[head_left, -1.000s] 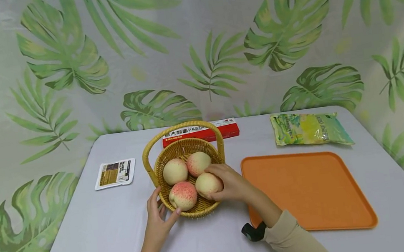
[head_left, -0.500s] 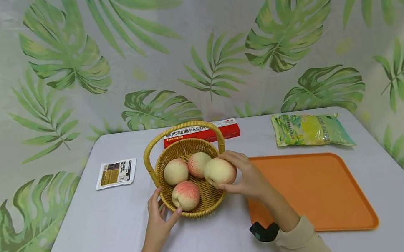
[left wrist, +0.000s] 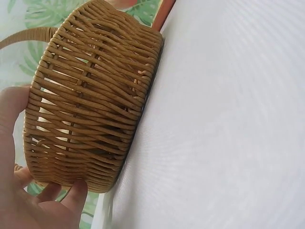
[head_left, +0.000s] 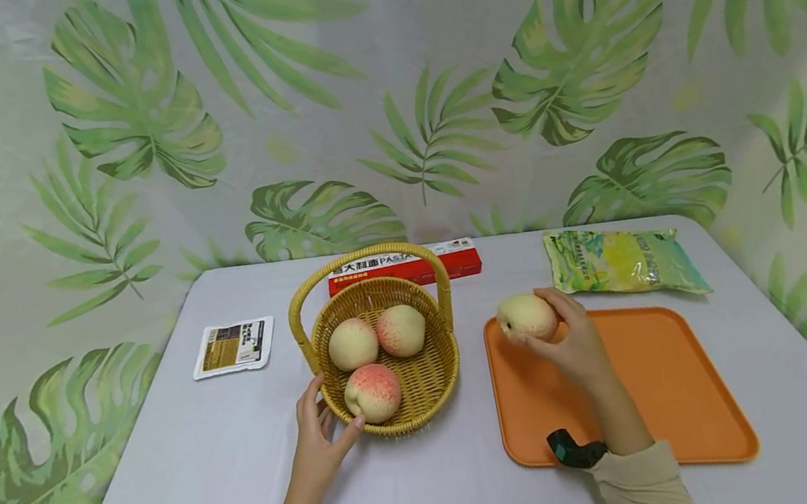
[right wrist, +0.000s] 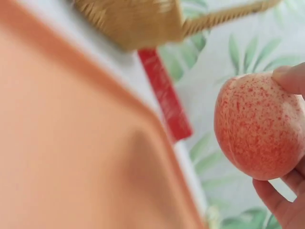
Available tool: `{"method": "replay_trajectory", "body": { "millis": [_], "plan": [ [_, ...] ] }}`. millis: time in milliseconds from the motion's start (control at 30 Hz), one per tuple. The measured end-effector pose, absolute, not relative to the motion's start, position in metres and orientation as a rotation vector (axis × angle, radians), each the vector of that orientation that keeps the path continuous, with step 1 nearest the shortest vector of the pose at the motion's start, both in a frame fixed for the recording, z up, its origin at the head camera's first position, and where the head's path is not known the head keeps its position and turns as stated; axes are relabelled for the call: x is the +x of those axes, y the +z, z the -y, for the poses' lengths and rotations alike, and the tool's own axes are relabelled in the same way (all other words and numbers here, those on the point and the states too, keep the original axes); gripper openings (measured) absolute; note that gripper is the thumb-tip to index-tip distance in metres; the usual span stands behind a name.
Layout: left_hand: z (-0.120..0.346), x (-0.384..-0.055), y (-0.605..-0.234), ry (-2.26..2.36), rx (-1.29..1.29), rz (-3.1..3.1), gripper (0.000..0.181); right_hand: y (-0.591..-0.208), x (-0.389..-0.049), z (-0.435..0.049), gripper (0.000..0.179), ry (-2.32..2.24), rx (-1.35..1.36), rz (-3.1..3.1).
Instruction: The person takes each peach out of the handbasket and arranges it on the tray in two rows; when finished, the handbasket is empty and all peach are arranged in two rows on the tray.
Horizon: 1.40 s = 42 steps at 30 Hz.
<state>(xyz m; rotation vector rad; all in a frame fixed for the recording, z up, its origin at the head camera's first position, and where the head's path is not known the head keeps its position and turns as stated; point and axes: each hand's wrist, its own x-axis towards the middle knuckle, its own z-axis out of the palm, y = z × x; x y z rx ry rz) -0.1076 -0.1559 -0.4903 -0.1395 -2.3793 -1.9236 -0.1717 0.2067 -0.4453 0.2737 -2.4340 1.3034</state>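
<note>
A wicker basket (head_left: 427, 379) with a tall arched handle stands mid-table, holding a pale peach (head_left: 353, 345), a second, red-speckled peach (head_left: 401, 331) behind, and a redder one (head_left: 373, 393) in front. My left hand (head_left: 315, 443) grips the basket at its near left side; in the left wrist view thumb and fingers (left wrist: 76, 198) lie against the woven wall. Another peach (head_left: 528, 317) is in my right hand (head_left: 576, 344), above the far left corner of an orange tray (head_left: 662, 388). The right wrist view shows this peach (right wrist: 259, 126) pinched between thumb and fingers, clear of the tray.
Behind the basket lies a red pasta box (head_left: 453, 260). A green and yellow bag (head_left: 623, 258) rests behind the tray. To the basket's left is a flat brown and white packet (head_left: 234, 347). A leaf-patterned cloth (head_left: 424, 115) hangs behind the white table.
My right hand has lifted one peach out of the basket and carried it right, over the tray. The left hand has stayed on the basket.
</note>
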Motion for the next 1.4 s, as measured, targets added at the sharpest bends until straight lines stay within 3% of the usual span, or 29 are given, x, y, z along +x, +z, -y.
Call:
{"method": "replay_trajectory", "body": {
  "millis": [367, 1000, 1400],
  "plan": [
    [0.155, -0.107, -0.489, -1.938, -0.134, 2.384, 0.086, -0.481, -0.177, -0.227, 0.065, 1.322, 0.156, 2.536],
    [0.156, -0.107, -0.489, -1.936, -0.121, 2.383, 0.084, -0.486, -0.174, -0.225, 0.078, 1.590, 0.100, 2.547],
    [0.148, -0.097, -0.456, -1.985, -0.105, 2.390, 0.084, -0.490, -0.174, -0.228, 0.080, 1.618, 0.108, 2.526]
  ]
}}
